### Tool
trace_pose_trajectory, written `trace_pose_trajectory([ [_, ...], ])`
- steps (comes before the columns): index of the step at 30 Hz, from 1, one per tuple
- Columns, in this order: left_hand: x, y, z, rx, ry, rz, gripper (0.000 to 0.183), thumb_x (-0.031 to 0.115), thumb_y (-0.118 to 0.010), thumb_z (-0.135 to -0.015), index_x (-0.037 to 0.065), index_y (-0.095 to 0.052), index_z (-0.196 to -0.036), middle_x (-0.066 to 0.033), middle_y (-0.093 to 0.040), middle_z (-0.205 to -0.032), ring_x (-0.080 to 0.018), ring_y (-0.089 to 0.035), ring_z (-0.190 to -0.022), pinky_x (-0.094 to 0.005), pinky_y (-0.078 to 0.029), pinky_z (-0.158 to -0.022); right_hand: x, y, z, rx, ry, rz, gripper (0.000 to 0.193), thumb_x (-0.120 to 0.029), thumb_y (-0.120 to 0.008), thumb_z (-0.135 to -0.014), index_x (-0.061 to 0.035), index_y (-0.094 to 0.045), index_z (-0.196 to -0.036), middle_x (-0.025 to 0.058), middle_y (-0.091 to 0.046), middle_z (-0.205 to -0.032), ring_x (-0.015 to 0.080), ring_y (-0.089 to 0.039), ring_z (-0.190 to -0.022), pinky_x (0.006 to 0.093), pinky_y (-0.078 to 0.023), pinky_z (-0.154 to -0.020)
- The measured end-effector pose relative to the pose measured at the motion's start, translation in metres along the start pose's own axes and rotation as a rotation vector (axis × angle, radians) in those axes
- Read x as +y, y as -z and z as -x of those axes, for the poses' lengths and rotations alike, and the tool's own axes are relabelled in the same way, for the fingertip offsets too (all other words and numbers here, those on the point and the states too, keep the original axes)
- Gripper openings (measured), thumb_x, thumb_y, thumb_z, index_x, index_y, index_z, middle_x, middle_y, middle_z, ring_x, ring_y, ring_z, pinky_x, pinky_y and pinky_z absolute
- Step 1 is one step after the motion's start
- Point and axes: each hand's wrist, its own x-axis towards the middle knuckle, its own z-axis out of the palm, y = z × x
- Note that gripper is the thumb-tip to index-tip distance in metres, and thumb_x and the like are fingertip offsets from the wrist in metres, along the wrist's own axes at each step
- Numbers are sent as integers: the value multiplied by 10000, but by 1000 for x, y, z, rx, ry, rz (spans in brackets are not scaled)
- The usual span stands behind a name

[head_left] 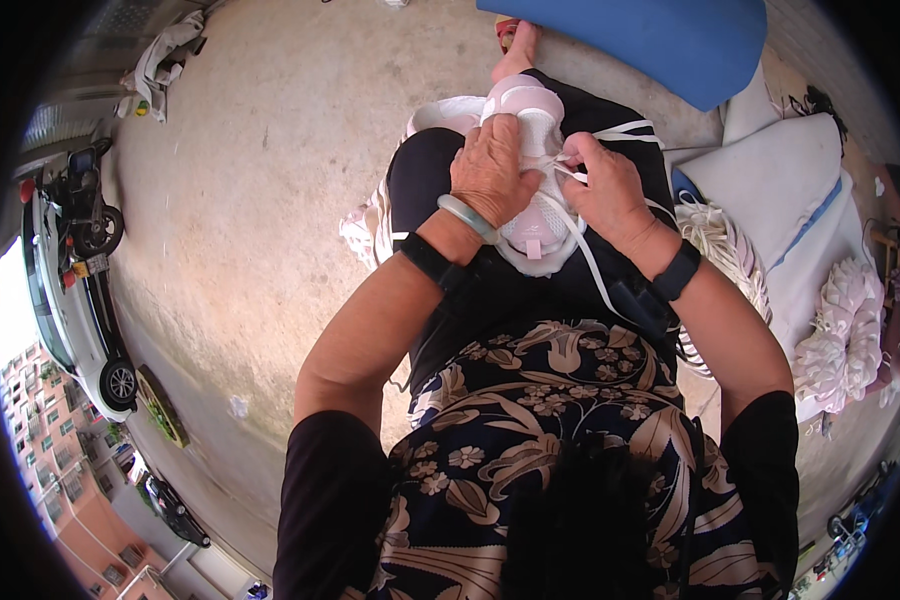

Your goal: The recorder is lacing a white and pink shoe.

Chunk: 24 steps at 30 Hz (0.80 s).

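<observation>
Head view: shoe (535, 130), white and pink, lies on the person's lap, toe pointing away. Left hand (490, 175) lies over the shoe's upper, fingers together and curled down on it, pinning it. Right hand (605, 190) sits just right of the shoe, fingers pinched on a white lace (570, 172); more lace runs down across the lap and toward the right. Green bangle (467, 217) and black band on left wrist, black band (678, 270) on right. Bundles of white laces (730, 250) lie to the right on white cushions (780, 180). Concrete floor (270, 150) to the left.
</observation>
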Motion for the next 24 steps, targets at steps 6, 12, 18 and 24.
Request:
trace_pose_trajectory([
  [6, -3, -2, -1, -15, -11, 3, 563, 164, -732, -591, 72, -419, -1050, -126, -542, -995, -316, -526, -936, -389, -445, -777, 1, -5, 2, 88, 105, 66, 270, -27, -571, -674, -42, -545, -942, 135, -609, -863, 313, -596, -795, 363, -475, -692],
  [12, 7, 1, -3, 159, -204, -147, 459, 141, -711, -563, 69, -486, -957, -93, -542, -964, -303, -532, -868, -386, -423, -714, 8, -7, -5, 103, 145, 18, 240, -7, -563, -667, -18, -588, -906, 146, -606, -862, 312, -592, -810, 344, -478, -706],
  [18, 12, -4, -5, 100, -457, -420, 64, 127, -578, -643, 89, -567, -694, -48, -518, -810, -235, -522, -791, -349, -397, -651, 13, -9, -15, 20, 29, -237, 134, -48, -583, -652, -15, -609, -779, 147, -609, -758, 323, -595, -746, 369, -477, -680],
  [24, 15, -5, -11, 30, -505, -453, 48, 111, -549, -676, 72, -552, -705, -71, -522, -713, -250, -582, -639, -374, -452, -542, 17, -9, -12, -27, -121, -434, 173, -73, -623, -680, -7, -632, -840, 154, -641, -802, 257, -635, -738, 312, -489, -675],
])
